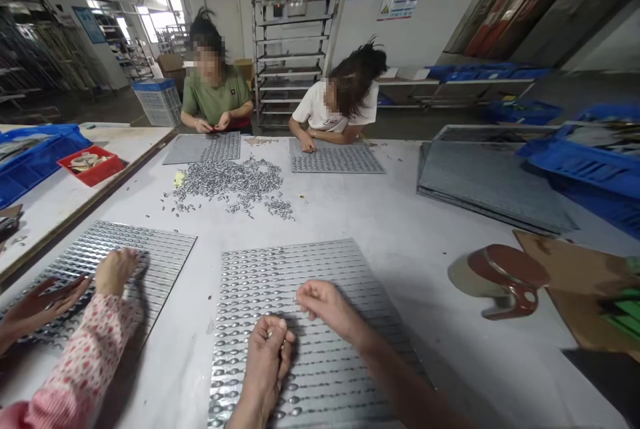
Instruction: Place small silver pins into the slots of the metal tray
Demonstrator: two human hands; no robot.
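Note:
A grey board (345,356) with rows of narrow grooves lies in front of me. Shiny oval metal pieces (233,314) fill its left columns. My left hand (267,359) is closed above the lower left part of the board, with a small shiny piece showing between thumb and curled fingers. To its upper right, my right hand (325,306) hovers over the grooves with thumb and forefinger pinched together. Whatever may be in that pinch is hidden. Near both hands, the middle and right grooves show no ovals.
A co-worker's hands (116,270) are over another board (165,246) at left. Two people sit opposite with boards. Loose metal ovals (230,179) are heaped mid-table. At right are a lidded brown mug (510,266), stacked boards (490,176) and blue bins (590,156).

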